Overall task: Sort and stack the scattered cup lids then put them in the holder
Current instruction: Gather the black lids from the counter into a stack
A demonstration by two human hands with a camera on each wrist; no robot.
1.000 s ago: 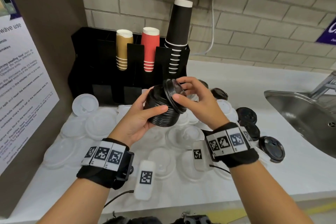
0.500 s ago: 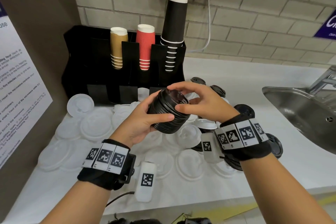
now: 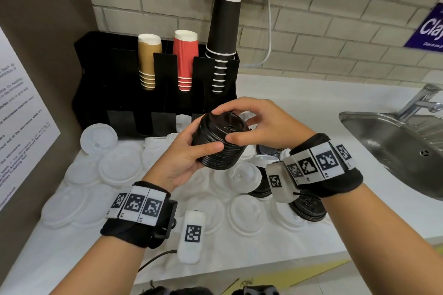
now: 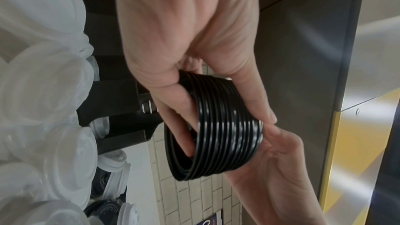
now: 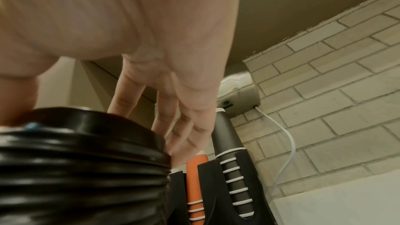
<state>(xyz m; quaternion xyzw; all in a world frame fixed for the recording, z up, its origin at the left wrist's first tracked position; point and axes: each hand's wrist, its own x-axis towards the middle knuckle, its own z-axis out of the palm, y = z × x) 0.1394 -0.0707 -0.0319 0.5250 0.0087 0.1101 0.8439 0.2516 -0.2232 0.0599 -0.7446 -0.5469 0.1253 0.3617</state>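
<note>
On a white counter strewn with lids, the left hand (image 3: 184, 160) grips a stack of black lids (image 3: 219, 141) around its ribbed side while the right hand (image 3: 261, 127) pinches its top rim; likely light, slippery, prone to skew.

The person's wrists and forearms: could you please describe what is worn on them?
Each bare forearm carries a black fabric wristband ringed with white tiles printed with black square markers. A white module with one marker hangs under the left wrist, a thin black cable trailing from there; a similar one sits at the right.
</note>
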